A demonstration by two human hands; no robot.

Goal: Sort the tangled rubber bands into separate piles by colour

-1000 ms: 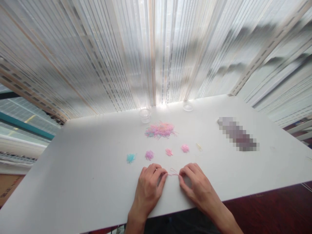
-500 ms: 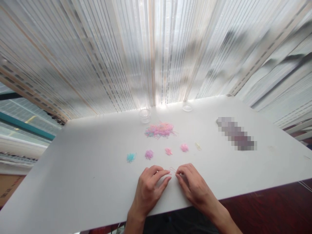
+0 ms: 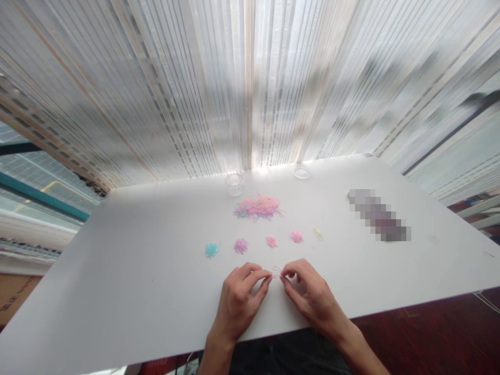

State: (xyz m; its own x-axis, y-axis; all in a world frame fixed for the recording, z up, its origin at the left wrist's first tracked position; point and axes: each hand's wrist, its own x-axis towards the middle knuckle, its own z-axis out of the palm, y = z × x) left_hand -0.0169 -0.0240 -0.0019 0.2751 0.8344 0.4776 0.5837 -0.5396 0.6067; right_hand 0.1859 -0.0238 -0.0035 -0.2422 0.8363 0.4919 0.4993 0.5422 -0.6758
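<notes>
The brown cardboard box (image 3: 19, 292) bears dark characters (image 3: 11, 301) and red lettering (image 3: 28, 285), too blurred to read surely

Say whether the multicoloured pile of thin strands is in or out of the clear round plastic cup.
Out: the pile lies heaped on the white tabletop, nearer the camera than the cup.

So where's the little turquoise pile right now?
In the head view, the turquoise pile is on the white table, left of the purple pile, ahead and left of the left hand.
</notes>
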